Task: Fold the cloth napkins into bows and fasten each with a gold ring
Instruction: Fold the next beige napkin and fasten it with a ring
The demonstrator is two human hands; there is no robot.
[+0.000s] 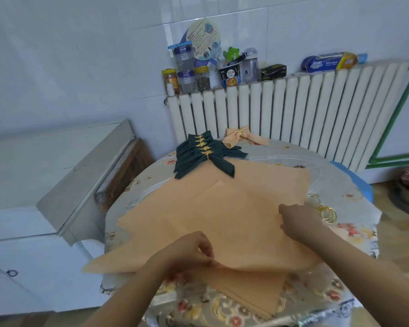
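Note:
Several peach cloth napkins (222,208) lie spread in a loose pile on the round table (354,234). My left hand (194,251) pinches the near edge of the top napkin at the front. My right hand (298,220) pinches the same napkin's right side, fingers curled on the fabric. Loose gold rings (326,212) lie on the table just right of my right hand. At the far side sit several dark green bows (206,153) with gold rings on them, and one peach bow (239,136) with a gold ring.
A white radiator (293,109) stands behind the table, with jars, bottles and boxes (222,69) on its top. A grey-white cabinet (64,182) stands to the left. The table carries a floral plastic cover; its edge drops off near right and front.

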